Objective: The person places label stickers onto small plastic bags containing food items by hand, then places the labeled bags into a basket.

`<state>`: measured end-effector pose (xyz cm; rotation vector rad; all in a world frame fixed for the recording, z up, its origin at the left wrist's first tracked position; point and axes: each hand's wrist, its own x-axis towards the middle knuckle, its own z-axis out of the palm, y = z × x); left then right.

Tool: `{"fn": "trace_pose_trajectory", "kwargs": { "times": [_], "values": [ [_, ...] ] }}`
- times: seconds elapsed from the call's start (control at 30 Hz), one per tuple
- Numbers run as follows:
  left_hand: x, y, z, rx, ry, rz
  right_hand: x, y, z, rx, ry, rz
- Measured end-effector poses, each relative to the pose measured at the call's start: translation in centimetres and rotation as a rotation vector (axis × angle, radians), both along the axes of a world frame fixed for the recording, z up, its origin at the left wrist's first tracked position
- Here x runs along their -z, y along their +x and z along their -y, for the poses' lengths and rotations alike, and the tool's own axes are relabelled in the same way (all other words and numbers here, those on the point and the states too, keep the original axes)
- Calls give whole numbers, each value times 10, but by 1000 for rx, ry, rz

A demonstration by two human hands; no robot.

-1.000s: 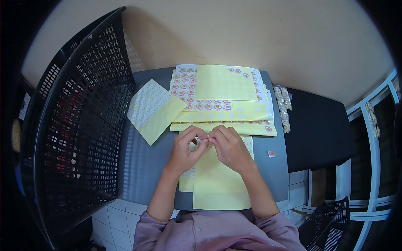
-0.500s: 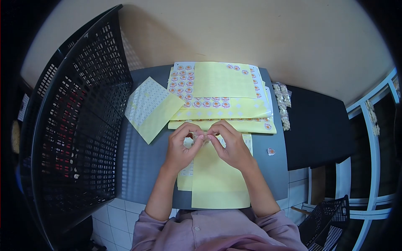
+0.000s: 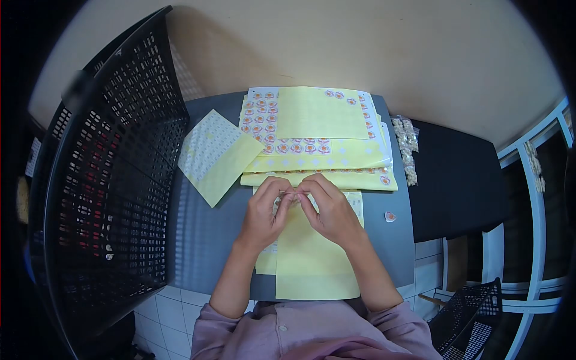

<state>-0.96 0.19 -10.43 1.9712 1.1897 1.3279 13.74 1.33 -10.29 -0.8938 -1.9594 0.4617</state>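
Observation:
My left hand (image 3: 266, 211) and my right hand (image 3: 330, 211) meet fingertip to fingertip over the table's front half. Between them they pinch the edge of what looks like a small clear plastic bag (image 3: 295, 200), mostly hidden by the fingers. Beneath the hands lies a yellow backing sheet (image 3: 317, 258), on top of another sheet printed with small labels. Just beyond my knuckles sits a stack of sticker sheets (image 3: 258, 127) with round orange-and-pink stickers. One loose sticker (image 3: 390, 216) lies on the table to the right of my right hand.
A large black plastic basket (image 3: 114, 180) stands tipped along the left side. An angled label sheet (image 3: 216, 153) lies near it on the grey table (image 3: 201, 252). Filled clear packets (image 3: 409, 150) rest on a black surface at right. A smaller black basket (image 3: 471, 321) is lower right.
My fingertips have drawn closer together, and less of the clear plastic shows between them. The sheets and loose sticker stay where they were on the table.

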Motion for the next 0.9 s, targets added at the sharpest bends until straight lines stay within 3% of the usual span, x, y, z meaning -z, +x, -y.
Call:
{"fn": "trace_pose_trajectory", "kwargs": {
  "times": [0.33, 0.4, 0.57, 0.73, 0.9],
  "values": [
    [-14, -2, 1, -15, -63, -60, -4, -4, 1, 54, 148, 243],
    [-31, -10, 6, 12, 120, -195, -22, -5, 6, 61, 230, 287],
    [-130, -28, 47, -101, 400, -389, -127, -12, 32, -20, 496, 480],
    [-261, -66, 75, -432, 731, -671, -249, -55, 21, 21, 1075, 259],
    [-337, -151, 103, -712, 800, -892, -329, -148, 7, -227, 1180, 96]
  ]
}}
